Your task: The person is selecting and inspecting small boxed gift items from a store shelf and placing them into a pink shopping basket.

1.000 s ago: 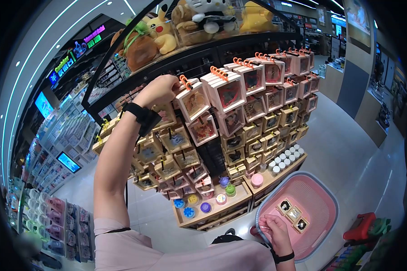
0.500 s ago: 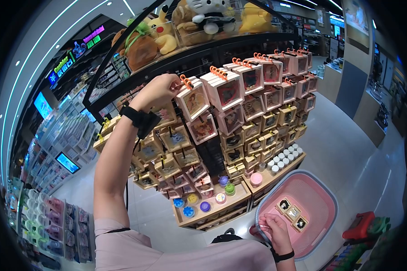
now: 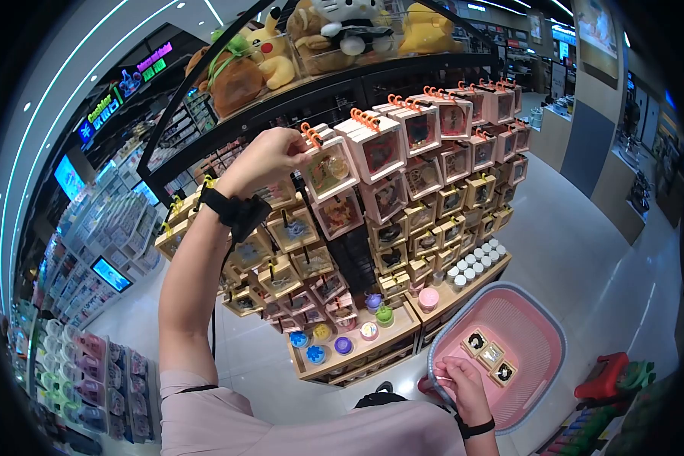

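Note:
My left hand is raised to the top row of the rack, its fingers closed on the upper left edge of a pink-framed box with an orange ring. Beside it hangs a stack of pink-framed boxes. Low at the right, my right hand is closed in a loose pinch at the rim of a pink basket; what it holds, if anything, is too small to make out. Inside the basket lie three small framed boxes.
Plush toys sit on the top shelf. Below the hanging boxes, a wooden shelf bears colourful round jars and white-lidded jars. Cups stand at the lower left. A red object is at the right.
My left hand has moved slightly right along the box's top edge, and the box has turned to face the camera more. My right hand is nearly unchanged.

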A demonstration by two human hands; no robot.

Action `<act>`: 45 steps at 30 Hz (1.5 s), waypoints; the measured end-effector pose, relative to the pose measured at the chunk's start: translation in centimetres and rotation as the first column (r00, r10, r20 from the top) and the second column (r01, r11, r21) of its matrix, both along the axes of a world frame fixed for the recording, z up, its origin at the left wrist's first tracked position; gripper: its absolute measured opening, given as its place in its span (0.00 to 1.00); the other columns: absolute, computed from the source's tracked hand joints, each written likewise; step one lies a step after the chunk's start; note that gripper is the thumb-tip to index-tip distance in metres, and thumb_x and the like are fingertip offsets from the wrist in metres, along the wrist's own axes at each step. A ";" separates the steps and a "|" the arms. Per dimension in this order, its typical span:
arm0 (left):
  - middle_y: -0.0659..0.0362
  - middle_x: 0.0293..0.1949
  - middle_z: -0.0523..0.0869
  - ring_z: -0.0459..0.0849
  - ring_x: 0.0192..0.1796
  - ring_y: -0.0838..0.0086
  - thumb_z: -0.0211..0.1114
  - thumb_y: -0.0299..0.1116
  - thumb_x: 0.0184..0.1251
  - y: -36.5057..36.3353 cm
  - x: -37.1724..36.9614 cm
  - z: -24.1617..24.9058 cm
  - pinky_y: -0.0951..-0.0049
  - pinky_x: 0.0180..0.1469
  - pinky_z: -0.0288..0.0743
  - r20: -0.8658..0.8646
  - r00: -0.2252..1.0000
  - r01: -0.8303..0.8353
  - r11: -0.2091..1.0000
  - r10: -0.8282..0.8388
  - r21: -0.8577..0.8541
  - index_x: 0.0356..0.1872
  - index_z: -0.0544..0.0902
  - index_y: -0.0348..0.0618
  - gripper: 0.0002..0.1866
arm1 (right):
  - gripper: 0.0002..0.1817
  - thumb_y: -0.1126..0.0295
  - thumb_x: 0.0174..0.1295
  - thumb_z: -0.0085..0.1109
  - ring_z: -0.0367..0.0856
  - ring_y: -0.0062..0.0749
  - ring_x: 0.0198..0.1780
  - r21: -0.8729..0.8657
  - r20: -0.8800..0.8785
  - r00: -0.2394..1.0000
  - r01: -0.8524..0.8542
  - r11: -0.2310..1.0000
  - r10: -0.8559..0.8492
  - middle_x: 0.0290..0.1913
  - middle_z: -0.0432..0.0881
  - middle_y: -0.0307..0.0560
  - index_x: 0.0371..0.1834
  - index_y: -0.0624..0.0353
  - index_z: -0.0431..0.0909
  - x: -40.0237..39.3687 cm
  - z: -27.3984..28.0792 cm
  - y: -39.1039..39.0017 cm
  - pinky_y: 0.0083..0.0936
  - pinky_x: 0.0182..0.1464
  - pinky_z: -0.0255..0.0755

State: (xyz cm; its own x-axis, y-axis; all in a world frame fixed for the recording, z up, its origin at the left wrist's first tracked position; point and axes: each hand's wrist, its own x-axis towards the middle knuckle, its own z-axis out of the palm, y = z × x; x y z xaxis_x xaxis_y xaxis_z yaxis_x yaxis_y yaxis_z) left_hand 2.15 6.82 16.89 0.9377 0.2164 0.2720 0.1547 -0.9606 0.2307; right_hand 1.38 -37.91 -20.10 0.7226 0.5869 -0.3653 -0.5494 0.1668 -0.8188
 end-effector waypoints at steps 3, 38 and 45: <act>0.60 0.32 0.85 0.79 0.36 0.80 0.72 0.32 0.68 0.4 -0.1 0.0 0.73 0.40 0.76 -0.007 0.999 0.030 0.999 -0.031 -0.043 0.42 0.84 0.30 0.13 | 0.14 0.67 0.78 0.56 0.88 0.29 0.49 0.005 0.005 1.000 0.006 1.000 -0.006 0.52 0.87 0.51 0.57 0.66 0.77 0.0 -0.2 -0.1 0.21 0.50 0.83; 0.38 0.50 0.87 0.86 0.52 0.44 0.69 0.33 0.69 -13.0 -21.7 -51.4 0.54 0.56 0.80 -0.593 0.795 -0.146 0.907 -0.130 -0.395 0.54 0.84 0.32 0.17 | 0.21 0.60 0.62 0.71 0.83 0.31 0.36 -0.795 0.098 0.882 0.347 0.497 -0.461 0.36 0.84 0.48 0.48 0.66 0.77 16.4 -23.4 -18.9 0.26 0.39 0.77; 0.43 0.43 0.91 0.92 0.45 0.57 0.68 0.37 0.72 -13.0 -32.8 -50.2 0.62 0.49 0.84 -0.866 0.499 -0.578 0.758 0.036 -0.302 0.54 0.84 0.31 0.19 | 0.48 0.53 0.47 0.82 0.79 0.58 0.66 -0.980 0.086 0.950 0.134 0.145 -0.299 0.61 0.80 0.68 0.66 0.70 0.68 17.1 -33.4 -16.6 0.41 0.67 0.74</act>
State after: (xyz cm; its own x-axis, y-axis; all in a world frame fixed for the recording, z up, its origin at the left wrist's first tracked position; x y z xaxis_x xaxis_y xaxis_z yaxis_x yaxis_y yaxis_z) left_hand -30.67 -6.18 -33.27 0.5184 0.3746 -0.7687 0.7814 -0.5728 0.2478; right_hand 18.43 -54.49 -53.53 0.6629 -0.4759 -0.5780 -0.7297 -0.5837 -0.3561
